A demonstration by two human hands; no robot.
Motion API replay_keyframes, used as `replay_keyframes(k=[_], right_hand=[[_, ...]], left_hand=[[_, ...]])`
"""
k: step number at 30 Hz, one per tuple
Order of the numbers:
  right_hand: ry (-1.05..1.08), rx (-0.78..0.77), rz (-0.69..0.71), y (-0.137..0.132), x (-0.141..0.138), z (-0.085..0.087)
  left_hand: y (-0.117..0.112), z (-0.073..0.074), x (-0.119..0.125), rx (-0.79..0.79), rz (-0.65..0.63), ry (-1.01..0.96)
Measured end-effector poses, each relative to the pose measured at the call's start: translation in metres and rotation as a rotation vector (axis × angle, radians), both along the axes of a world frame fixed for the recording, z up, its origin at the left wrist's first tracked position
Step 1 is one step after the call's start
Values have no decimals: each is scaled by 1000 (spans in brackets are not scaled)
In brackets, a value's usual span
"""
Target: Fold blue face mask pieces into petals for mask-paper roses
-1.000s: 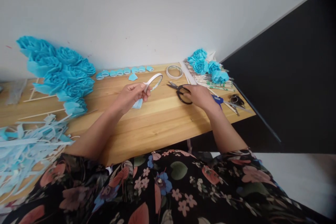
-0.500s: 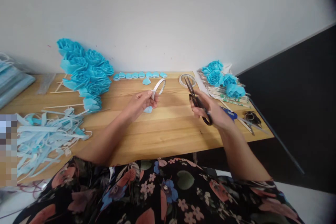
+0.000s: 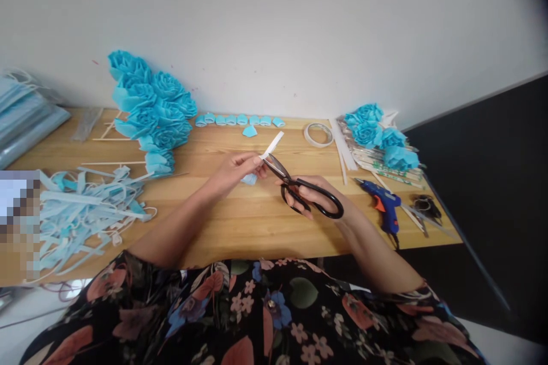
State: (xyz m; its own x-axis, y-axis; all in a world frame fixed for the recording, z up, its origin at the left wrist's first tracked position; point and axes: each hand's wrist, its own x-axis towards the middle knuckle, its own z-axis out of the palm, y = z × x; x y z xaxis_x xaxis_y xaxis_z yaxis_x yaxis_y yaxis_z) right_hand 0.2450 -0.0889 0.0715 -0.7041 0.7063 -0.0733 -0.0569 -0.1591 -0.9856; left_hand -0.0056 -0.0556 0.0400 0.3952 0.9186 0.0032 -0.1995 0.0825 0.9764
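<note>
In the head view, crinkled turquoise flowers [image 3: 156, 120] and a blue glue gun [image 3: 387, 205] flank the wooden table [image 3: 240, 239], and your left hand [image 3: 240, 171] partly hides a pale-blue piece [image 3: 249, 179]. That hand pinches a narrow white band [image 3: 274, 144] over the table; your right hand [image 3: 323, 199] grips black-handled metal scissors [image 3: 287, 179]. Their blades, earlier well apart from the band, now reach your left fingertips.

Blue glue gun [image 3: 389, 203] far R, lt-blue strip pile [image 3: 89, 208] L, wall [image 3: 274, 23] bhd

One camera on the head looks ahead and down, over the flowery shirt [image 3: 240, 313] close by, to the table [image 3: 257, 231] and wall [image 3: 265, 28] farther off.
</note>
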Motion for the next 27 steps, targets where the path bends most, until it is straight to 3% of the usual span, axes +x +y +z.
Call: replay_keyframes(k=[10, 19, 27], right_hand=[[47, 8, 30, 9, -9, 2], [135, 33, 76, 13, -8, -19], [182, 16, 90, 14, -8, -30]], left_hand=[[0, 4, -3, 137, -37, 119], [0, 8, -4, 196, -84, 220], [-3, 12, -3, 180, -106, 186]])
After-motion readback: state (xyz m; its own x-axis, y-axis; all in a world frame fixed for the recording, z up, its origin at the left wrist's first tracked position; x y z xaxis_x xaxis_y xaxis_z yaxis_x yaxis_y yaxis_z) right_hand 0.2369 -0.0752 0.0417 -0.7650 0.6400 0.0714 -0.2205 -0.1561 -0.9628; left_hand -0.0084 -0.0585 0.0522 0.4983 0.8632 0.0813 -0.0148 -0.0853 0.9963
